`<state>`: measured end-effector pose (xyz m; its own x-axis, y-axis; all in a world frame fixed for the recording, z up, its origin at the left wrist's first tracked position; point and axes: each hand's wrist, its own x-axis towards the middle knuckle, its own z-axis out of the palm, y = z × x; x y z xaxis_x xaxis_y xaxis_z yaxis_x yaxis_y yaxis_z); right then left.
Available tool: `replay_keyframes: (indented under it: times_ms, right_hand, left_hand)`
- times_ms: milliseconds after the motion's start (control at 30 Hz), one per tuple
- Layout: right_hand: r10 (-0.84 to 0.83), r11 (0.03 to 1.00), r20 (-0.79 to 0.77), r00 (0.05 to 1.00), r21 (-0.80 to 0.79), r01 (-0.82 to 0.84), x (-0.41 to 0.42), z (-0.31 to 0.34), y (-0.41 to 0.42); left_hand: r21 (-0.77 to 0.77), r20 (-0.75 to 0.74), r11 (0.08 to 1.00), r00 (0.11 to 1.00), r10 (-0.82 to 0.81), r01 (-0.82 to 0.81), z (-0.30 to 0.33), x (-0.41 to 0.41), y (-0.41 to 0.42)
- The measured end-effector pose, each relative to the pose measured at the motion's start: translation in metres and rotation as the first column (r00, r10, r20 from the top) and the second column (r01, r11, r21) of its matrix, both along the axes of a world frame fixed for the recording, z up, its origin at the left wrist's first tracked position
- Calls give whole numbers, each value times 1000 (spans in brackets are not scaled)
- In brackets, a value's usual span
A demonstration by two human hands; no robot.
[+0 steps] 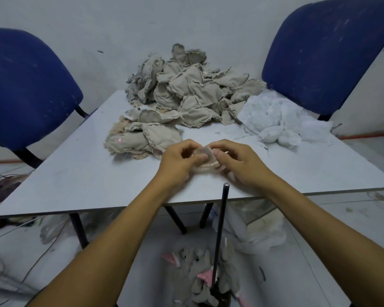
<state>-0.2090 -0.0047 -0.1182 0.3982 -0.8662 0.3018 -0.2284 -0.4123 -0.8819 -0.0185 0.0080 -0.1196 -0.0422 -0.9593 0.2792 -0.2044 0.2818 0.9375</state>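
Fabric pouch (203, 161), pinched by left hand (177, 160) and right hand (237, 161), at the near edge of the worktop (75, 173).
I judge it best to keep my thumbs close at the rim and ease it open evenly.

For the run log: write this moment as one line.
left hand: pinches small fabric piece | right hand: pinches same piece | place: near edge of table | behind: beige fabric pile, white heap

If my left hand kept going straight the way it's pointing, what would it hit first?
The left hand pinches the small fabric piece. Just beyond that, it would probably meet the right hand, which holds the same piece, though depth is unclear.
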Motion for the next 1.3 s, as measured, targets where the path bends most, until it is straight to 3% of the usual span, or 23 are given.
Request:
replay_keyframes:
  times_ms: [267,567,733,867,967,1067,1133,1300]
  right_hand:
    - [251,958,55,966,131,-256,-7,8,-1]
    - [184,938,272,945,238,-251,-17,6,-8]
    - [264,925,184,947,229,-302,-14,8,-2]
    - [139,912,370,919,312,-264,-12,10,2]
    - [84,905,414,906,350,-244,-11,12,8]
    - [20,899,478,878,376,-225,-6,13,16]
    - [-5,913,503,864,355,-202,-4,16,21]
    - [-36,956,520,854,268,-123,-6,24,30]
  left_hand:
    - [98,-241,980,959,-147,175,8,2,4]
    - [139,-233,977,964,-128,163,15,0,4]
    - [160,-246,973,961,-126,168,15,-15,5]
    - [172,-294,973,951,-98,154,17,-22,8]
    - [135,-284,982,955,-89,132,19,-26,11]
    - [147,-416,944,885,-211,294,24,-25,18]
    - [182,-511,867,798,-320,465,29,-23,24]
    - [206,-352,783,791,-501,587,36,-17,37]
